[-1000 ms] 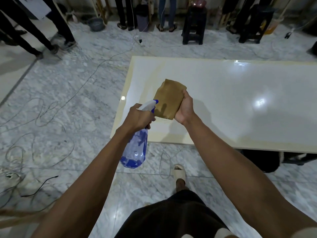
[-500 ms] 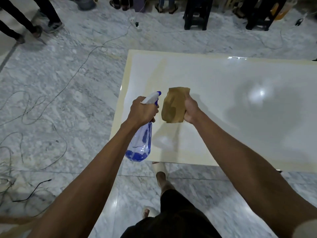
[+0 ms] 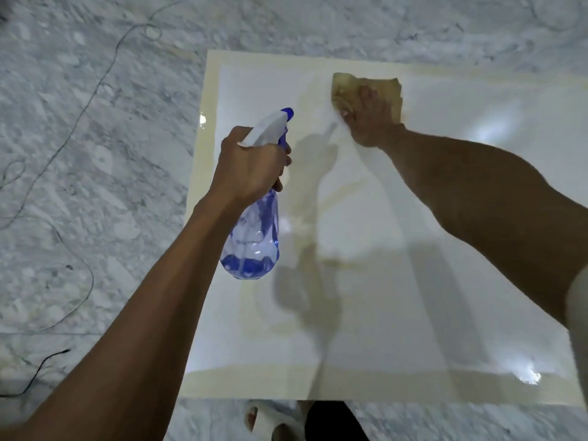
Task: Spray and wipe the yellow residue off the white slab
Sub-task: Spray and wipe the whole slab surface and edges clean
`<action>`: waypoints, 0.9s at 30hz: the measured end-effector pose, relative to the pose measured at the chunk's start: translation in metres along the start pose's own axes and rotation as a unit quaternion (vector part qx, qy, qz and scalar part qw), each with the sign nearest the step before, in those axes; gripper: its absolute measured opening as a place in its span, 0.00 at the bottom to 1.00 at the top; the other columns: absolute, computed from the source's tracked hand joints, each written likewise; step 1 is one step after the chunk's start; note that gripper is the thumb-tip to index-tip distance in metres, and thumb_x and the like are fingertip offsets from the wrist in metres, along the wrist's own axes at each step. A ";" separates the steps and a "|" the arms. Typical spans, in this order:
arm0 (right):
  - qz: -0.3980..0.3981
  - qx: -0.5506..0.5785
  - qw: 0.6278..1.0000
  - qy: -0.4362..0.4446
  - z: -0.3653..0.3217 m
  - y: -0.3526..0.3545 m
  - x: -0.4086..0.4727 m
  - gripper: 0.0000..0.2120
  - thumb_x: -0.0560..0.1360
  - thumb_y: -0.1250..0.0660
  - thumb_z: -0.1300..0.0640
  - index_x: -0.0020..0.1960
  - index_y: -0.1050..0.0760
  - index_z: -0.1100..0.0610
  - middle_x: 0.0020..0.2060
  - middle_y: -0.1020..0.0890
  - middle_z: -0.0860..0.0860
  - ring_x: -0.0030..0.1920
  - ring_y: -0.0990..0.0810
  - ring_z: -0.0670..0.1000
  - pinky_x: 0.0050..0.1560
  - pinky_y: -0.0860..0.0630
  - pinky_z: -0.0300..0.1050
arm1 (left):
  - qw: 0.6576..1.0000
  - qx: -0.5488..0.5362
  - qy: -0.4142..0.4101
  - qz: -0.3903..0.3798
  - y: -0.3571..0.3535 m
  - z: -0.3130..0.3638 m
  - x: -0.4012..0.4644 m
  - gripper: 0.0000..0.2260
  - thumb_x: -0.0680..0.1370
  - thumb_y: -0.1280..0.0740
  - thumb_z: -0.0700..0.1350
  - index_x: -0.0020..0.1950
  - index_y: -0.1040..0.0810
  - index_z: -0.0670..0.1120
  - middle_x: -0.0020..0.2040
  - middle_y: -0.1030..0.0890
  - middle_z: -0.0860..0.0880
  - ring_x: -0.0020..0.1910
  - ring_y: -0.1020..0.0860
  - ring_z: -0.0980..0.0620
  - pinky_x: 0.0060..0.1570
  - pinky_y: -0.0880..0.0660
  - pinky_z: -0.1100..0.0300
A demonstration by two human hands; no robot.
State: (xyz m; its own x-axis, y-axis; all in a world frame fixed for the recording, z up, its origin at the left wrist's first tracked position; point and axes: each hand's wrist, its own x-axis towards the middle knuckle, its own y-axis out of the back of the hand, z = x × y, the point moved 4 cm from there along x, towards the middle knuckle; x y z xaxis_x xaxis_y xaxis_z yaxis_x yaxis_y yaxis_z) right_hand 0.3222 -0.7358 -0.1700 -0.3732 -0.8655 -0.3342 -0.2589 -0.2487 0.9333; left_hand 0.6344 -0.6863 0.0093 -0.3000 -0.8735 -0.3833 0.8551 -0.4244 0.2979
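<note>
The right hand (image 3: pixel 369 117) presses the brown cloth (image 3: pixel 366 90) flat at the white slab (image 3: pixel 413 265)'s far edge; yellow residue (image 3: pixel 346 189) streaks lie nearer, toward the person; the left hand (image 3: pixel 251 167), its grip wrapped round the spray bottle (image 3: pixel 254 240), hovers closer.

We stand on a floor (image 3: pixel 79 128) of grey-white veined marble tiles that fills the left side and the far edge of our view. Thin cables (image 3: pixel 92 90) trail in loose curves across it, and one black cable (image 3: pixel 41 367) ends near the lower left. Overhead light leaves soft glare patches. Our pale sandal (image 3: pixel 267 418) shows at the bottom edge.
</note>
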 end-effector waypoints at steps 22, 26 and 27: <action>-0.052 0.039 0.997 0.048 -0.070 -0.142 -0.480 0.30 0.79 0.64 0.39 0.79 0.45 0.41 0.81 0.48 0.50 0.80 0.52 0.54 0.77 0.54 0.58 | 0.995 0.052 0.031 -0.081 0.031 -0.062 -0.219 0.09 0.72 0.39 0.34 0.42 0.19 0.41 0.46 0.15 0.36 0.26 0.26 0.49 0.27 0.25 0.60; -0.122 0.248 0.961 0.009 -0.062 -0.081 -0.448 0.23 0.85 0.51 0.46 0.75 0.32 0.54 0.69 0.27 0.53 0.69 0.30 0.54 0.71 0.36 0.55 | 0.995 0.039 0.026 -0.092 0.022 -0.047 -0.223 0.12 0.71 0.40 0.33 0.48 0.18 0.40 0.44 0.16 0.38 0.22 0.27 0.52 0.26 0.25 0.61; -0.117 0.320 0.940 -0.027 -0.054 -0.056 -0.439 0.21 0.85 0.49 0.46 0.70 0.27 0.56 0.60 0.22 0.52 0.61 0.25 0.53 0.64 0.29 0.51 | 0.995 0.035 0.020 -0.094 0.021 -0.040 -0.219 0.12 0.71 0.40 0.33 0.47 0.18 0.40 0.44 0.16 0.39 0.22 0.27 0.52 0.27 0.25 0.61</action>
State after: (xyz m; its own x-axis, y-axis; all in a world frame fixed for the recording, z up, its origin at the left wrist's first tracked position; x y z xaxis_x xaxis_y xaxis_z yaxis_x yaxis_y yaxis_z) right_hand 0.5483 -0.3656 -0.0689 -0.2793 -0.7923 -0.5424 -0.8157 -0.1023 0.5694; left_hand 0.7350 -0.4945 0.0646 -0.4334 -0.7679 -0.4716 0.7536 -0.5958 0.2776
